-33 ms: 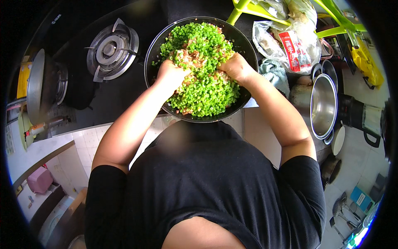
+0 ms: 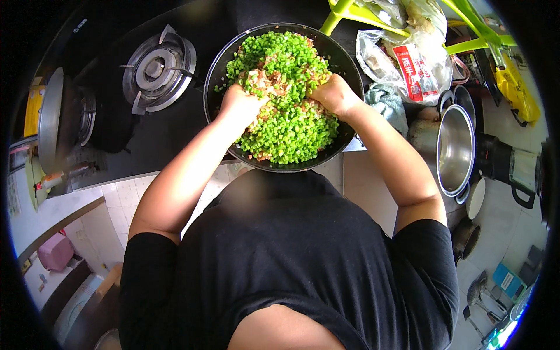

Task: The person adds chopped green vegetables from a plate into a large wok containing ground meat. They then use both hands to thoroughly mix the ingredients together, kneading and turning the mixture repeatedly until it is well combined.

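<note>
A wide dark pan [image 2: 211, 76] holds a big heap of chopped scallions [image 2: 291, 137]. Pinkish-brown minced stuff, looking like meat, [image 2: 271, 81] shows through the green in the middle. My left hand [image 2: 240, 105] is sunk into the left side of the heap, curled, with its fingertips buried. On the opposite side my right hand [image 2: 333, 94] is also curled into the mixture, its knuckles up and its fingertips hidden. Both hands look closed around some of the mixture. Bits of scallion lie on the pan's inner wall.
Left of the pan is a gas burner [image 2: 154, 70] on the black hob. Farther left stands a round metal lid or pan [image 2: 51, 119]. To the right are a blue-grey cloth [image 2: 388, 105], plastic bags [image 2: 434, 58], a green stool frame [image 2: 353, 13] and a steel pot [image 2: 455, 150].
</note>
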Demonstrator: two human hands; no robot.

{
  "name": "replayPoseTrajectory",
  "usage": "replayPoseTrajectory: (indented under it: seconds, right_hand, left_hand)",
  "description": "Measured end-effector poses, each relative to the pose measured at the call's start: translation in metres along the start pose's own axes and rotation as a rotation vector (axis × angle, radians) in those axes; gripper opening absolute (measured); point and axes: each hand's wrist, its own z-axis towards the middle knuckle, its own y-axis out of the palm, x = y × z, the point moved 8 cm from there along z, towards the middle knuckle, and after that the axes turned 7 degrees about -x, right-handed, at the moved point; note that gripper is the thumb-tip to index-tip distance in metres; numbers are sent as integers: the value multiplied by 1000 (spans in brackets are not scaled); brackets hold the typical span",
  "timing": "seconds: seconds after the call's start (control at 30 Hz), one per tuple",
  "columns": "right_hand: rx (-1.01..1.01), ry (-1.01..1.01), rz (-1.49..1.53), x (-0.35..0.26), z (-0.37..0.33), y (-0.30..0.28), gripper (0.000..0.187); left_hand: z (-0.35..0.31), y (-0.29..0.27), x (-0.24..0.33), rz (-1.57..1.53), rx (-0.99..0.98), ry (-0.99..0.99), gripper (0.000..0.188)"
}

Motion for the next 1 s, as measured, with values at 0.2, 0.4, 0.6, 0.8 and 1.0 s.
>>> replayPoseTrajectory:
  seconds: [0.2,0.4,0.6,0.8,1.0]
  right_hand:
    - [-17,-41,-489,-34,-13,-21,40]
    - [-262,-157,-105,-24,38,-7,104]
    - [-557,196,345,-54,11,29,65]
    - [-608,29,463,-1,55,27,49]
    - [-334,-77,143,-35,28,4,32]
  left_hand:
    - [-36,-1,12,-176,-100,-161,52]
    - [-50,12,19,-553,4,-234,71]
    - [3,15,-23,-813,-132,-323,45]
    - [3,14,-10,-595,-118,-317,38]
    - [-7,0,8,-391,-25,-104,33]
